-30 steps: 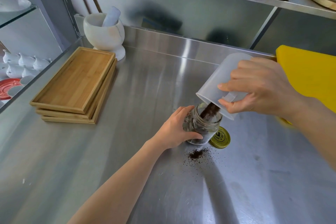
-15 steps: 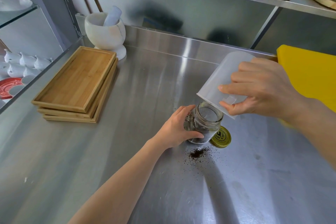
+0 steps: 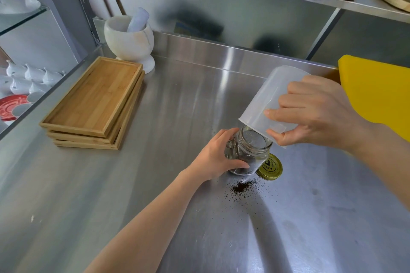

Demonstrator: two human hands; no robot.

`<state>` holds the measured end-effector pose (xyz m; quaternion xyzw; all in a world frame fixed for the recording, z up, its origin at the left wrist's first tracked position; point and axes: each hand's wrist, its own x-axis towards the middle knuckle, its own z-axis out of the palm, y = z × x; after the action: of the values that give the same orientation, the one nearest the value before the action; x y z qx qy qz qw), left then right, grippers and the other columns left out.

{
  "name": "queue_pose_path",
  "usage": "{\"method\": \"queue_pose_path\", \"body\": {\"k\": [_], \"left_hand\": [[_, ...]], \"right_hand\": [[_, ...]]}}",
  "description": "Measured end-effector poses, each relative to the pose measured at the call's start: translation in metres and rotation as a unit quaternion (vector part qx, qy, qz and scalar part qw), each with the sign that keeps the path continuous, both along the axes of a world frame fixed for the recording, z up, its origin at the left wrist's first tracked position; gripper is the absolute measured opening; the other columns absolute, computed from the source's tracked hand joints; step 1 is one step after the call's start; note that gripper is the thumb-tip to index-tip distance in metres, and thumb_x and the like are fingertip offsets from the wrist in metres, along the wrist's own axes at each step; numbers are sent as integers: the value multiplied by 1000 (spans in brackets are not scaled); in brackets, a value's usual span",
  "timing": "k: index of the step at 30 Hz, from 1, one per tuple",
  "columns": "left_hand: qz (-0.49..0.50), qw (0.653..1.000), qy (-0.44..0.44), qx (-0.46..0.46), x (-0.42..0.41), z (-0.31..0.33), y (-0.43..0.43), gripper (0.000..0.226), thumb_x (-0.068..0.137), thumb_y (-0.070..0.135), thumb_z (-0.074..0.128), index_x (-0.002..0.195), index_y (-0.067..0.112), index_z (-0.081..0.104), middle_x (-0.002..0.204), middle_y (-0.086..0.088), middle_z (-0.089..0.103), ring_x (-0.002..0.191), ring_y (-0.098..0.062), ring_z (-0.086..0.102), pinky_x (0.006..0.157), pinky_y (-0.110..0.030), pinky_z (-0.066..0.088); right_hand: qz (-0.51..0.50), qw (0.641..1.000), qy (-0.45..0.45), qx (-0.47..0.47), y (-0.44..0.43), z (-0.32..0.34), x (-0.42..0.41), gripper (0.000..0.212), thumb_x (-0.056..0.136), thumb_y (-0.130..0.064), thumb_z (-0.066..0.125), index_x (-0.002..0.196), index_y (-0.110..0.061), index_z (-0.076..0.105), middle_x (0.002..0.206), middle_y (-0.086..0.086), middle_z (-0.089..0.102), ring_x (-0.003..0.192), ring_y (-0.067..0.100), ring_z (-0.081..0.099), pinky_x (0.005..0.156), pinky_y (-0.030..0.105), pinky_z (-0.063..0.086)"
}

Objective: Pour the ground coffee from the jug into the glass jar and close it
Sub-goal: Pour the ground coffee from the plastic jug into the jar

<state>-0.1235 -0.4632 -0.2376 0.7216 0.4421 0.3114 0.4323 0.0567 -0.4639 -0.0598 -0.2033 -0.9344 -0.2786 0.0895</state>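
The glass jar [image 3: 248,153] stands on the bench [image 3: 155,195], my left hand [image 3: 216,157] gripping it, while my right hand [image 3: 315,113] grips the tipped jug [image 3: 266,102] over its mouth. If the jug slips sideways, more coffee could land by the spilled coffee [image 3: 241,187], or I could bump the lid [image 3: 270,166].

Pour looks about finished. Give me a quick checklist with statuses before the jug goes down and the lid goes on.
1. Jar steadied: ok. The left hand wraps the glass jar, which is upright on the steel counter.
2. Jug under control: ok. The right hand holds the plastic jug tipped over the jar mouth.
3. Jug empty: cannot tell; its inside is hidden.
4. Jar rim clean for closing: not ok. Grounds cling at the rim under the jug lip.
5. Lid within reach: ok. The gold lid lies by the jar's base.
6. Counter clean: not ok. Spilled coffee grounds lie in front of the jar.
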Motion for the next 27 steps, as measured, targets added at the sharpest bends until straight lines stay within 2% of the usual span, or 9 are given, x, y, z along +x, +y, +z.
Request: {"method": "queue_pose_path", "body": {"k": [9, 13, 15, 16, 18, 20, 21, 23, 27], "left_hand": [[2, 1000, 1, -11, 0, 1, 0, 89, 67, 34, 80, 141, 17, 34, 128, 0, 48, 119, -13, 45, 102, -24, 35], [3, 1000, -1, -18, 0, 2, 0, 89, 66, 36, 81, 140, 18, 35, 127, 1, 48, 120, -14, 46, 104, -28, 36], [2, 1000, 2, -24, 0, 3, 0, 88, 67, 37, 80, 140, 20, 35, 128, 3, 48, 120, -13, 46, 103, -27, 36], [3, 1000, 4, -26, 0, 3, 0, 88, 66, 38, 80, 140, 21, 35, 128, 3, 48, 120, -12, 46, 103, -27, 36], [5, 1000, 5, -28, 0, 4, 0, 87, 66, 38, 81, 138, 23, 35, 127, 4, 48, 119, -11, 47, 103, -27, 37], [8, 1000, 1, -27, 1, 5, 0, 85, 65, 37, 81, 137, 25, 37, 126, 6, 49, 117, -10, 47, 102, -26, 37], [8, 1000, -1, -28, 1, 5, 0, 84, 65, 36, 81, 136, 26, 38, 125, 6, 49, 115, -9, 48, 102, -26, 37], [9, 999, -4, -31, 1, 4, 0, 82, 64, 36, 82, 134, 27, 39, 123, 7, 49, 115, -9, 48, 102, -27, 38], [9, 999, -5, -33, 1, 3, 0, 83, 63, 37, 82, 134, 27, 40, 124, 9, 50, 117, -8, 48, 104, -31, 39]], "right_hand": [[-8, 999, 40, -4, -2, -7, 1, 20, 70, -30, 71, 71, -10, 69, 55, 7, 52, 60, 19, 33, 58, 26, 18], [-70, 973, 217, -40, -1, -19, 15, 30, 77, -32, 66, 74, -3, 72, 55, 11, 53, 59, 17, 32, 51, 25, 31], [-114, 938, 316, -89, -3, -29, 24, 36, 79, -33, 63, 78, 2, 72, 62, 11, 58, 66, 10, 35, 59, 16, 36], [-138, 914, 364, -119, -5, -34, 28, 37, 79, -33, 62, 81, 3, 71, 66, 9, 58, 67, 4, 36, 62, 7, 31], [-178, 857, 452, -172, -8, -47, 40, 32, 78, -31, 61, 84, -1, 70, 70, 8, 58, 68, 0, 41, 60, 6, 31], [-210, 776, 554, -216, -11, -61, 50, 12, 77, -32, 61, 79, -25, 70, 68, 15, 61, 63, 7, 43, 56, 19, 37], [-231, 721, 612, -231, -13, -67, 53, 8, 75, -35, 62, 69, -37, 67, 66, 6, 64, 61, 15, 45, 55, 29, 38], [-278, 604, 708, -239, -17, -79, 60, 15, 68, -39, 62, 53, -36, 62, 53, -14, 57, 57, 6, 44, 50, 24, 36], [-359, 385, 816, -240, -25, -108, 77, 25, 73, -24, 57, 48, -24, 55, 49, -9, 45, 50, 5, 37, 45, 21, 29]]}}
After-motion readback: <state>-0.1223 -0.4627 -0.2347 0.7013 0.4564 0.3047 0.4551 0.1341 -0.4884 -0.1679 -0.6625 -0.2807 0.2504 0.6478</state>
